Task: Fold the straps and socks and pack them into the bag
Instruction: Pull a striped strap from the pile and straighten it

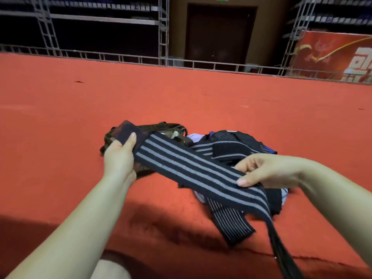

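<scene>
A black strap with grey stripes stretches between my two hands above the red carpet. My left hand pinches its dark end patch with the thumb on top. My right hand pinches the strap further along, and the loose tail hangs down to the lower right. Behind the strap lies a dark olive bag with its mouth open. A pile of other black striped straps and pale socks lies to the right of the bag, partly hidden by my right hand.
Red carpet floor spreads all around. A metal truss rail runs along the far edge, with a dark door behind it and a red banner at the right. My knee shows at the bottom.
</scene>
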